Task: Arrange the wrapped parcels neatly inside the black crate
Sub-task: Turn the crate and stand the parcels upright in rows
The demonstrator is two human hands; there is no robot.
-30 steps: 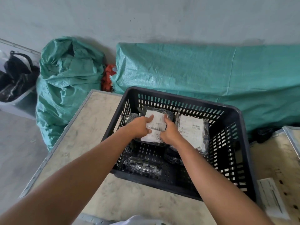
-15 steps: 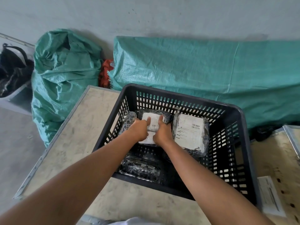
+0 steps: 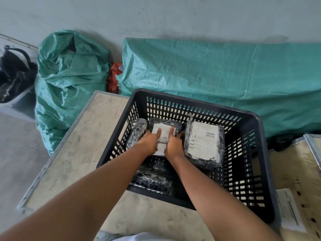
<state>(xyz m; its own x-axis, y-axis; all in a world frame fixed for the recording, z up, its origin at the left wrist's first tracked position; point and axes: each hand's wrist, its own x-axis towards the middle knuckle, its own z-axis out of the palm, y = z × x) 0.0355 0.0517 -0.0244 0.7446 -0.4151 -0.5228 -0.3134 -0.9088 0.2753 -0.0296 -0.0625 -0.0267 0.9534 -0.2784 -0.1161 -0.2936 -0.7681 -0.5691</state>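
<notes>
The black crate (image 3: 260, 129) stands on a pale table. Both my hands reach into it and rest on a wrapped parcel with a white label (image 3: 165, 126) at the crate's back middle. My left hand (image 3: 150, 141) lies on the parcel's left part, my right hand (image 3: 174, 144) on its right part, fingers flat on the label. A narrow wrapped parcel (image 3: 137, 132) lies just left of it. A larger labelled parcel (image 3: 205, 143) lies to its right. Another dark wrapped parcel (image 3: 152, 180) sits at the crate's near left, partly under my arms.
The table (image 3: 78, 153) has a metal edge at its left. A white paper slip (image 3: 290, 211) lies right of the crate. Green woven sacks (image 3: 67, 80) and a green tarp-covered heap (image 3: 217, 72) stand behind, with a bin of dark bags (image 3: 15, 75) at far left.
Both hands have lowered the labelled parcel down and back, so it now lies flat between the other two parcels at the crate's rear.
</notes>
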